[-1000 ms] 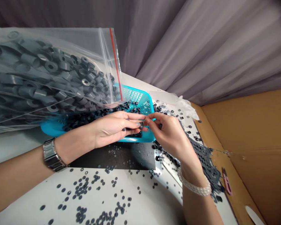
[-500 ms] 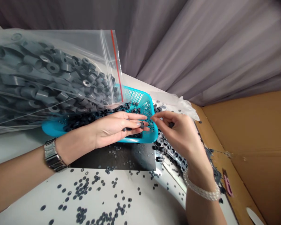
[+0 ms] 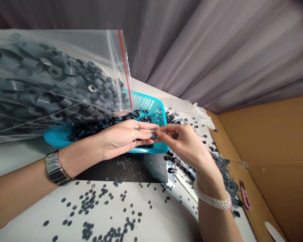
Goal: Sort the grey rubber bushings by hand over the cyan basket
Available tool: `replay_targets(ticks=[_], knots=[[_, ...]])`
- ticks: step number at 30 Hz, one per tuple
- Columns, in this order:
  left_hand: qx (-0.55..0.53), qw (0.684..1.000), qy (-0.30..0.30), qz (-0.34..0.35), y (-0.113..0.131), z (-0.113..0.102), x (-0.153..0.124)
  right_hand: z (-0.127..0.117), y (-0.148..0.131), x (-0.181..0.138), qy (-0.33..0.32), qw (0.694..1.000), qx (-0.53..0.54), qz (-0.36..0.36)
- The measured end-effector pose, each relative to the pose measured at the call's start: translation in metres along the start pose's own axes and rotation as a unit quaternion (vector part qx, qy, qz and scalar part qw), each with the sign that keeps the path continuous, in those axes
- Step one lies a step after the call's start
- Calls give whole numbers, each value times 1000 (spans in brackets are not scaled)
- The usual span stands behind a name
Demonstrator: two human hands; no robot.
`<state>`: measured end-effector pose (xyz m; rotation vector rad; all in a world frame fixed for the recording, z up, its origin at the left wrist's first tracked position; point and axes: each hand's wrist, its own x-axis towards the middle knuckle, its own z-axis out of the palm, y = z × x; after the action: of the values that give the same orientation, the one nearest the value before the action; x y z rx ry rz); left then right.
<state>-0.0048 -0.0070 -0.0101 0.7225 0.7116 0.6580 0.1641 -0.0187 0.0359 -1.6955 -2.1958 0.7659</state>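
My left hand [image 3: 125, 136] reaches over the front of a blue plastic basket [image 3: 164, 114], its thumb and fingers closed on a small dark cylindrical cap [image 3: 153, 135]. Against the end of that piece press the pinched thumb and forefinger of my right hand [image 3: 185, 141]; what they hold, if anything, is too small to make out. Another dark piece [image 3: 176, 136] shows in the curl of my right fingers. Many dark cylindrical pieces [image 3: 91, 129] lie in the basket below.
A clear zip bag [image 3: 65, 77] full of grey ring-shaped pieces stands at left, overlapping the basket. Small black discs [image 3: 88, 203] are scattered over the white table [image 3: 40, 232]. Pink-handled snips [image 3: 245, 198] rest on cardboard [image 3: 272, 141] at right. A grey curtain [image 3: 166, 43] hangs behind.
My right hand has moved left and slightly down, so its pinched fingertips now meet the cap held in my left hand. My left hand has stayed nearly still.
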Motion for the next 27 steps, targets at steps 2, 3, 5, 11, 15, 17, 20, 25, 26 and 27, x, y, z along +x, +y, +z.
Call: replay_targets(ticks=[2, 3, 5, 11, 15, 17, 20, 25, 26, 27], knots=[[0, 1000, -3, 1, 0, 0, 0, 0, 0, 0, 3, 1000, -2, -1], [-1, 1000, -3, 2, 0, 0, 0, 1, 0, 1, 5, 1000, -3, -2], [-2, 1000, -3, 2, -1, -1, 1, 1, 1, 1, 9, 1000, -5, -5], [-5, 1000, -6, 7, -2, -2, 1, 0, 1, -1, 15, 1000, -13, -15], [-13, 1000, -4, 8, -2, -2, 1, 2, 1, -2, 21, 999, -18, -26], [-17, 1000, -1, 5, -1, -1, 1, 3, 1, -3, 29, 999, -23, -30], [-22, 1000, -2, 7, 0, 0, 1, 5, 0, -3, 39, 997, -51, -38], [-20, 1000, -5, 0, 1, 1, 0, 5, 1, -3, 102, 987, -121, -28], [-23, 1000, 1, -1, 1, 2, 0, 4, 2, -2, 115, 985, -127, -24], [-26, 1000, 6, -2, 2, 2, -1, 3, 3, -2, 125, 983, -131, -20]])
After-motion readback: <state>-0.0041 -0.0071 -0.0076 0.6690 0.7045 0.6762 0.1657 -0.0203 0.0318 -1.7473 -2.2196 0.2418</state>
